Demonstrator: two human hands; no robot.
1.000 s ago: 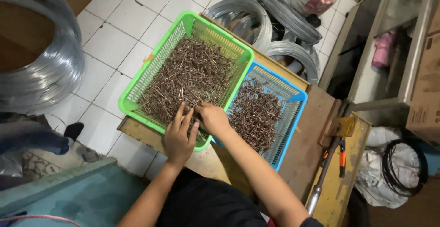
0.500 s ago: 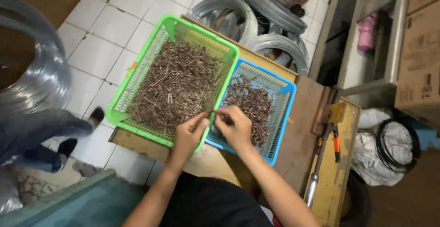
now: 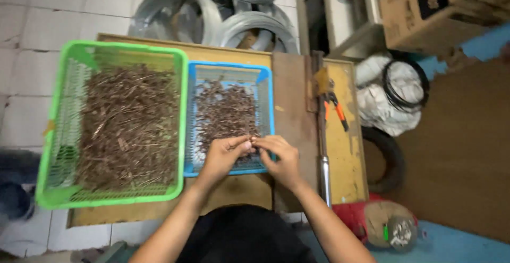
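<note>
White tile floor (image 3: 48, 13), yellow wooden surface (image 3: 348, 157) on it w/ wire coils (image 3: 212, 13) behind. Green basket (image 3: 114, 202) full of rusty nails sits on surface, touching left side of blue basket (image 3: 268, 109). Blue basket holds fewer nails (image 3: 226, 111). Orange-handled pliers (image 3: 334, 106) right of blue basket. Left hand (image 3: 223, 157) & right hand (image 3: 281, 159) meet over blue basket's near edge, fingertips of each grip pinched together on a small nail (image 3: 254, 142).
</note>
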